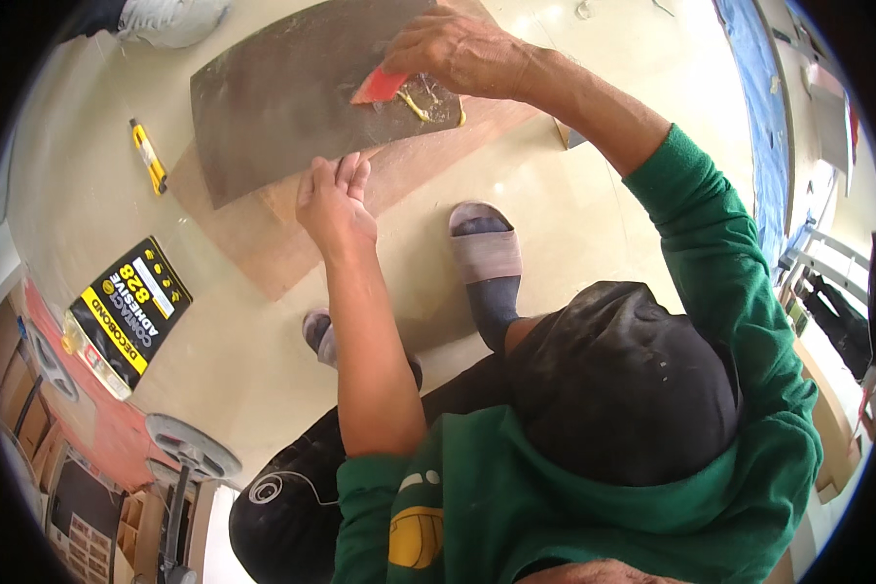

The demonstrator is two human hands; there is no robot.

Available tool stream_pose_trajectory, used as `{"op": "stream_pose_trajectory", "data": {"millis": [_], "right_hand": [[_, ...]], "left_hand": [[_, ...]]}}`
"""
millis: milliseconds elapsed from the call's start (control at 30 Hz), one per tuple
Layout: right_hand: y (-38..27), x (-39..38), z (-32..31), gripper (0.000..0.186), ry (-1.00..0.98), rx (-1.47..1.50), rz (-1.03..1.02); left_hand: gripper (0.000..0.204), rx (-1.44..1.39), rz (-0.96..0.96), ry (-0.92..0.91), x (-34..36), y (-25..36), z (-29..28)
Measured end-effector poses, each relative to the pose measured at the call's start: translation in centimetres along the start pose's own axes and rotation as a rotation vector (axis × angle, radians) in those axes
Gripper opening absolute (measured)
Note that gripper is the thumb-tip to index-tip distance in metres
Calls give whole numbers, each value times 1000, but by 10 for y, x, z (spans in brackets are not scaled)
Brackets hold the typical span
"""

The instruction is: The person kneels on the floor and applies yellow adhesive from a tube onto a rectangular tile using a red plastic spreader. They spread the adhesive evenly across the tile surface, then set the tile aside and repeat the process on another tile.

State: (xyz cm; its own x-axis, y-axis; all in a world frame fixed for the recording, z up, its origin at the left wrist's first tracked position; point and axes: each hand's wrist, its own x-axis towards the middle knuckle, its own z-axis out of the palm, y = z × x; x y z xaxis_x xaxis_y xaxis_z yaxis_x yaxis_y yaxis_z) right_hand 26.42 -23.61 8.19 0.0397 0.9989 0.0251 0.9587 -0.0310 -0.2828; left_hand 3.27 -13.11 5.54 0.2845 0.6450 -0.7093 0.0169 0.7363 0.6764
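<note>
A dark brown sheet (273, 107), slightly curved in the view, lies over a lighter brown board (273, 243) on the floor. My right hand (457, 58) is closed around a red spreader (380, 88), whose edge touches the sheet near its right end. Beside the spreader, strands of yellow glue (414, 105) lie on the sheet. At the near edge of the sheet, my left hand (339, 204) has its fingers curled and pinched on that edge; the thumb is partly hidden.
A yellow utility knife (148, 156) lies on the floor to the left. Nearer stands a black and yellow can (131, 311). My sandalled foot (485, 248) is close to the boards. A wheel (193, 446) is at lower left, blue sheeting (754, 117) at right.
</note>
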Motion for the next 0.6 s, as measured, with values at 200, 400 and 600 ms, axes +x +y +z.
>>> {"op": "stream_pose_trajectory", "data": {"millis": [200,400,600], "right_hand": [[-16,-39,7,29,-45,57,14],[-21,-69,-4,35,-98,43,19],[-42,-109,-17,31,-154,74,41]], "left_hand": [[38,-40,-37,86,5,0,0],[31,-38,-33,74,7,-1,-1],[31,-7,42,61,10,2,-5]]}}
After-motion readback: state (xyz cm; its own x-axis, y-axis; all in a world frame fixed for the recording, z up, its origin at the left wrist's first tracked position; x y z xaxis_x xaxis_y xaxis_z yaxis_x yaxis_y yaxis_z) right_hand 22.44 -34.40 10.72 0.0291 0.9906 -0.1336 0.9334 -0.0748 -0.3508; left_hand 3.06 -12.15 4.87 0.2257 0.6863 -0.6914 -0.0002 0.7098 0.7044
